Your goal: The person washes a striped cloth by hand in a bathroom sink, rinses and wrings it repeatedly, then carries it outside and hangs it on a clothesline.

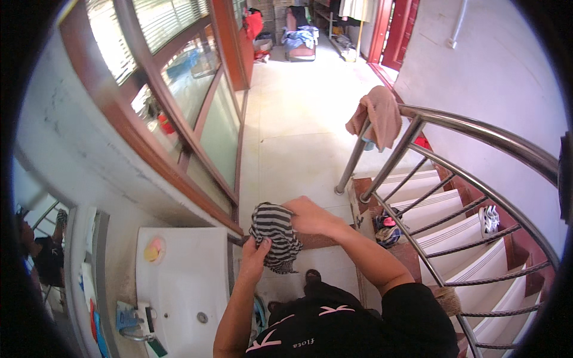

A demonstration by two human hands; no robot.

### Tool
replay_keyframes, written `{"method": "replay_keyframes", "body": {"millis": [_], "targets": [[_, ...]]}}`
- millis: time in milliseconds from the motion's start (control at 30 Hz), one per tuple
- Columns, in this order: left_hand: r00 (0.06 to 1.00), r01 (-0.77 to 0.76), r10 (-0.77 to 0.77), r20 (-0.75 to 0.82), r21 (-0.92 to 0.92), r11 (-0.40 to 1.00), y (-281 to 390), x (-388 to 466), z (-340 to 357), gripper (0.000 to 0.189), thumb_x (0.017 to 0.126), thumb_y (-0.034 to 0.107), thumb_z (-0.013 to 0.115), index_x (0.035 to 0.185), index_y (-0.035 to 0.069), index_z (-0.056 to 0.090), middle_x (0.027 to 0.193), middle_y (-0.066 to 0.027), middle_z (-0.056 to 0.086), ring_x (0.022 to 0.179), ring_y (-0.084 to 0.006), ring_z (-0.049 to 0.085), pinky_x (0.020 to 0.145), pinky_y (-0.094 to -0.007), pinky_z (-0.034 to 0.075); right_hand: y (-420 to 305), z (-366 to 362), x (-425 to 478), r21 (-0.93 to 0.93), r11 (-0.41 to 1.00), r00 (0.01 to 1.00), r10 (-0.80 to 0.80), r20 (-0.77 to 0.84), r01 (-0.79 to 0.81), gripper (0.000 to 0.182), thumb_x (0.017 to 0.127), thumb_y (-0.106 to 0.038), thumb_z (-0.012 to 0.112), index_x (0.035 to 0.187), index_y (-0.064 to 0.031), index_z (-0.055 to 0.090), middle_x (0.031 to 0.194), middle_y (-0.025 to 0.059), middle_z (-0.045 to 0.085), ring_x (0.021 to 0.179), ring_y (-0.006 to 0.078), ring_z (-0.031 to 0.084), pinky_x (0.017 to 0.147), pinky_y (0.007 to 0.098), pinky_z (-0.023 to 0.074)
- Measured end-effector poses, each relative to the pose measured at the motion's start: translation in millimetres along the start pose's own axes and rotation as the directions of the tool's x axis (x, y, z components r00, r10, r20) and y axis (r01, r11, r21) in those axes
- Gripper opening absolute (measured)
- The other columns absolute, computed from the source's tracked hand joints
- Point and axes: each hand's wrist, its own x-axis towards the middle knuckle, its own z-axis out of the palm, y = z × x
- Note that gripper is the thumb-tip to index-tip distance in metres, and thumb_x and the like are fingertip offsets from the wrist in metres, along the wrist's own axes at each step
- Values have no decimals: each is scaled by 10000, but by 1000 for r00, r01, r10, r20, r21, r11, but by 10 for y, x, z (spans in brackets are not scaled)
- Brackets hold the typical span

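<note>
A bunched black-and-grey striped cloth [276,230] hangs in front of me at about waist height. My left hand [257,254] pinches its lower left side, the thumb lying over the stripes. At its upper right edge, my right hand [311,216] is closed on the fabric with the knuckles up. The cloth is crumpled, so whether it is a garment or a towel cannot be told. Just left of my left arm is a white washbasin [183,268] with a drain and a tap [134,334].
Soap in a pink dish [155,249] rests on the basin. To the right, a steel stair railing [488,129] with a brown towel [378,116] borders descending steps [438,203]. Sneakers [489,221] stand on one step. Wood-framed glass panels [197,107] line the left; a clothes-laden chair [300,42] stands far ahead.
</note>
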Motion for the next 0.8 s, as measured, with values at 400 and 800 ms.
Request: {"method": "replay_keyframes", "body": {"millis": [400, 800], "targets": [[1000, 4, -4, 2, -182, 983, 100, 1015, 797, 477, 951, 267, 562, 1281, -45, 417, 1172, -115, 553, 1036, -179, 543, 857, -294, 465, 1387, -537, -461, 951, 278, 979, 188, 85, -136, 367, 926, -175, 563, 1240, 5, 500, 1147, 79, 610, 1048, 195, 583, 873, 345, 492], [982, 100, -118, -146, -126, 987, -167, 2735, 316, 429, 978, 324, 499, 1251, -5, 465, 1183, -139, 555, 1049, -221, 545, 899, -347, 450, 1189, -947, 1339, 117, 913, 895, 408, -183, -392, 442, 942, -392, 534, 1057, 25, 625, 987, 165, 664, 820, 231, 630, 710, 351, 506]]}}
